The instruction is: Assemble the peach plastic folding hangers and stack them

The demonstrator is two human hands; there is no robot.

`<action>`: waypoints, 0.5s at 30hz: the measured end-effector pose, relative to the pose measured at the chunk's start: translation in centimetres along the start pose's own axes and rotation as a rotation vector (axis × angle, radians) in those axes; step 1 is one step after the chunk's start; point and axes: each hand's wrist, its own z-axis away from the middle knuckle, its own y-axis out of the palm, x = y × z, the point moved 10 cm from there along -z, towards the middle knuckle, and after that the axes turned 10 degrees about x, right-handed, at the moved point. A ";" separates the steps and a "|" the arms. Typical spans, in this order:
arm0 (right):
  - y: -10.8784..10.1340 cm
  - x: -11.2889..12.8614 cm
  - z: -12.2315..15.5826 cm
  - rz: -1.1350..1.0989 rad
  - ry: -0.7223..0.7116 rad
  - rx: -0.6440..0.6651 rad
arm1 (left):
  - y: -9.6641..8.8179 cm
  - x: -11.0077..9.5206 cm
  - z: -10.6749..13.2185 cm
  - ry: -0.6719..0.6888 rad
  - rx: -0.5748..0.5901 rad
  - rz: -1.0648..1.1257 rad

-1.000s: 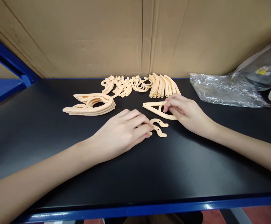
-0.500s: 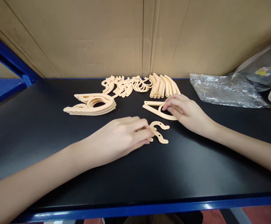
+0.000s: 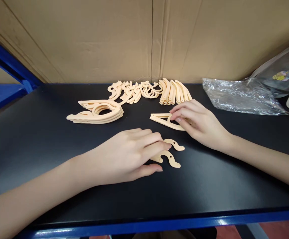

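My left hand [image 3: 137,154] hovers low over two cream S-shaped hook pieces lying on the black tabletop. Its thumb is spread away from the fingers, and the fingertips rest on or just over the far hook piece [image 3: 175,145]. The near hook piece [image 3: 170,158] lies partly under that hand. To the right, my right hand [image 3: 196,122] has its fingers closed on a folded cream clothes hanger [image 3: 160,121], whose right end is hidden behind the hand. A stack of similar folded hangers [image 3: 94,117] lies left of the middle.
Along the back lie a heap of loose hook pieces [image 3: 134,92] and a row of curved hanger arms [image 3: 175,92]. A crumpled clear plastic bag [image 3: 244,96] lies at the back right. Cardboard [image 3: 97,39] stands behind the table; a blue frame edge [image 3: 159,226] runs along the front.
My left thumb has opened away from the fingers, and the hook pieces have slid nearer to me. My right hand and the hanger have shifted slightly left and nearer.
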 end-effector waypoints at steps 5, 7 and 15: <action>0.8 1.5 0.1 0.142 -0.102 0.060 | 0.4 -0.9 -0.2 0.033 -0.032 -0.177; 0.9 1.4 0.1 0.156 -0.099 0.068 | 0.3 -1.4 -0.2 0.037 -0.064 -0.280; 1.1 1.4 0.0 0.196 -0.087 0.090 | 0.0 -1.7 -0.2 0.012 -0.089 -0.465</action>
